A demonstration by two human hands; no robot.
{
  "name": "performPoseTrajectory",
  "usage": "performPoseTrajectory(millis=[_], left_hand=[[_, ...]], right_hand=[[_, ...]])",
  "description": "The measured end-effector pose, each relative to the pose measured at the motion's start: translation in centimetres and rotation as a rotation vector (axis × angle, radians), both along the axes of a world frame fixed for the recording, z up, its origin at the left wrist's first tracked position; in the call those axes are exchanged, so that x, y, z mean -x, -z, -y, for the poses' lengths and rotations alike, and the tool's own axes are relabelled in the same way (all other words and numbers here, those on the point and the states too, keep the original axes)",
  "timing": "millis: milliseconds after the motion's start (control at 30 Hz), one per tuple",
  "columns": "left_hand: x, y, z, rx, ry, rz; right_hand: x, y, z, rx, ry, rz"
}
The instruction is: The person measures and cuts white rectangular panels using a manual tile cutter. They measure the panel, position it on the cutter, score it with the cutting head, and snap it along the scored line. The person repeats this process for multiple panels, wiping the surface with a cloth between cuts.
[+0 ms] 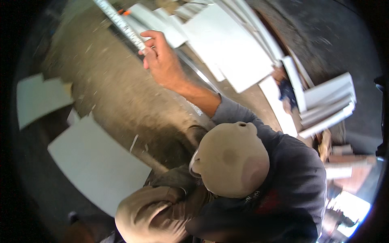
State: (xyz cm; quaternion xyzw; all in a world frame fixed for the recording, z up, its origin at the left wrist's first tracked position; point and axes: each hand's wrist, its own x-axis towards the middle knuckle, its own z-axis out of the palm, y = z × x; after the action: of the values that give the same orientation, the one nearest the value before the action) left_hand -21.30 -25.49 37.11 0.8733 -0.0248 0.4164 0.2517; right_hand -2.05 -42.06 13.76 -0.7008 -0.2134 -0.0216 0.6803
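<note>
Neither my left hand nor my right hand shows in the head view. Close below, a crouching co-worker in a beige cap and dark top fills the middle and lower right. The co-worker's bare hand reaches out to the upper left, its fingertips at the end of a white measuring strip with dark markings. Whether that hand grips the strip or only touches it is unclear, as the picture is blurred. A small orange thing lies beside the strip.
White panels lie stacked at the upper middle, with a metal edge alongside. More white boards are piled at the right. A large pale panel and a smaller one lie at the left, with offcuts on the dusty brown surface.
</note>
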Motion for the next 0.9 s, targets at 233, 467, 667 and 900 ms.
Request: performPoseTrajectory(millis=[233,467,667,900], left_hand=[[-5.1,3.9,3.6,-0.28,0.258,-0.269],[-8.0,5.4,5.6,-0.44,0.377,-0.292],[-9.1,5.0,7.1,-0.524,0.401,-0.264],[-10.4,3.9,7.9,-0.597,0.511,-0.257]], right_hand=[[1.9,1.4,16.7,0.444,0.325,0.076],[14.7,10.3,37.2,0.955,0.67,-0.03],[23.7,15.4,45.8,1.181,0.824,-0.207],[22.8,15.3,37.1,0.96,0.48,-0.399]])
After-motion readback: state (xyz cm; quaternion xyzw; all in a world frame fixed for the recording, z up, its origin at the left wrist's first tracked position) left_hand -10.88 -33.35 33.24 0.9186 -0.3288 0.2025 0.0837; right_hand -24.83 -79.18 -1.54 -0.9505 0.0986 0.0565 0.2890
